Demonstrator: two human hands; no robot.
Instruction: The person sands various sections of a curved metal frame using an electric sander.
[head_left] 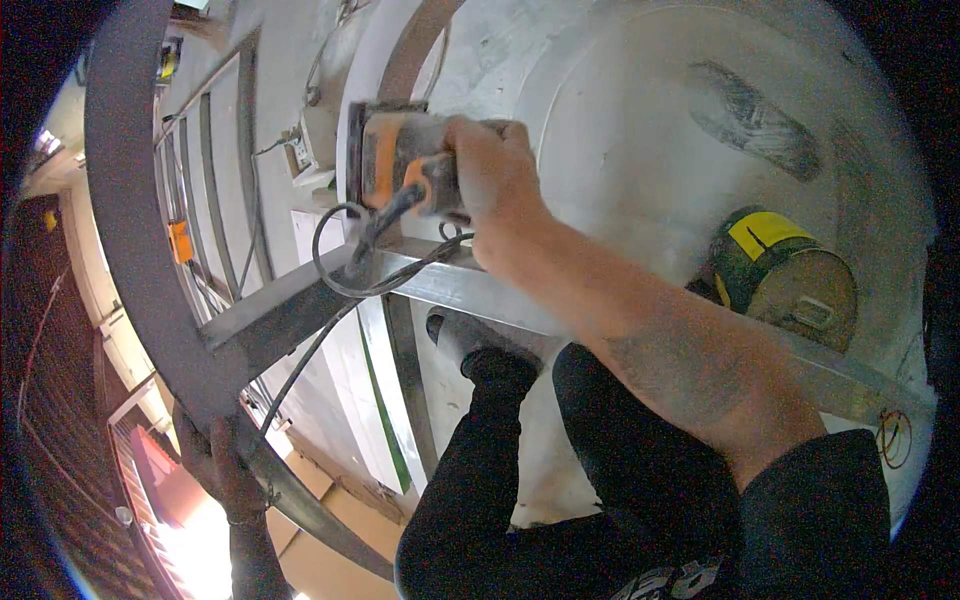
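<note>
Both hands are clamped: right hand (495, 170) around the orange sander (400, 160) at upper centre, left hand (215, 460) on the grey metal frame (130, 250) lower left; the looping black cord (335, 260) could snag the crossbar and jerk the tool

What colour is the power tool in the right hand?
Orange and dark grey: the power tool, gripped by the right hand, shows best in the head view.

Light: I see even daylight on the pale floor (640, 130).
Glare: blown-out patch at lower left.
Edges: black fisheye rim, bent bars.
Focus: slightly soft.
</note>
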